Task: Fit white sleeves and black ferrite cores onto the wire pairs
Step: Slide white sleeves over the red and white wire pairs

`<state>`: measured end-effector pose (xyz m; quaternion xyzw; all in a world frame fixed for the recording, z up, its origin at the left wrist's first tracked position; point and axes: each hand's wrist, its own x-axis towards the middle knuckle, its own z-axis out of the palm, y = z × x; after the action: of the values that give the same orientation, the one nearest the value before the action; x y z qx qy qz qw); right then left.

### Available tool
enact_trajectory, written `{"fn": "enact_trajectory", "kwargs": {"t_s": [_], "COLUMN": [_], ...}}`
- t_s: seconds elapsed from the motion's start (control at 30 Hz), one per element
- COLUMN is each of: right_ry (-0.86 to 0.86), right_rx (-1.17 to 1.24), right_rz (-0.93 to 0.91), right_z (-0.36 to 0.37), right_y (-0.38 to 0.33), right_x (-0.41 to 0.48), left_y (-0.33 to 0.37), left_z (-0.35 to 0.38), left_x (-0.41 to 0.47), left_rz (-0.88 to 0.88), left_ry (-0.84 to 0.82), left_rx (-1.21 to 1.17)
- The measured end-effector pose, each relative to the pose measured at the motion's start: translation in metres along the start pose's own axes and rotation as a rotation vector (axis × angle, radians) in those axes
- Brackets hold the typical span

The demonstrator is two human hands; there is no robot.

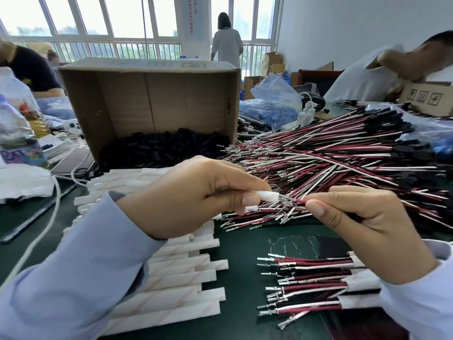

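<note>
At a green bench, the left hand pinches a white sleeve in its grip, just right of the sleeve stack. The right hand grips a wire pair, its tips at the sleeve's mouth. Ferrite cores fill the box behind the stack; loose wires lie to its right.
</note>
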<state>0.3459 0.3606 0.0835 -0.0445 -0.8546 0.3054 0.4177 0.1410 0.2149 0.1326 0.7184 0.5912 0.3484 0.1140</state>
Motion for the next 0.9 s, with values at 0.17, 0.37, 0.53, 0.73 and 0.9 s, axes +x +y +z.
{"fn": "enact_trajectory", "kwargs": {"t_s": [0.17, 0.37, 0.53, 0.73, 0.9], "right_ry": [-0.041, 0.022, 0.080, 0.031, -0.027], "right_rx": [0.000, -0.074, -0.187, -0.153, 0.022], "right_rz": [0.031, -0.002, -0.039, -0.089, 0.000], "right_z": [0.001, -0.001, 0.005, 0.005, 0.002], "right_y": [0.000, -0.001, -0.004, -0.007, -0.006], "right_x": [0.002, 0.004, 0.002, 0.000, 0.002], "left_y": [0.003, 0.008, 0.008, 0.011, 0.008], "left_z": [-0.003, 0.003, 0.005, 0.000, -0.003], "left_x": [-0.003, -0.002, -0.003, -0.003, -0.006], "left_rz": [0.009, -0.034, -0.072, -0.158, -0.180], "left_ry": [-0.058, -0.165, -0.154, -0.254, -0.264], "left_rx": [0.160, 0.214, 0.178, 0.005, -0.158]}}
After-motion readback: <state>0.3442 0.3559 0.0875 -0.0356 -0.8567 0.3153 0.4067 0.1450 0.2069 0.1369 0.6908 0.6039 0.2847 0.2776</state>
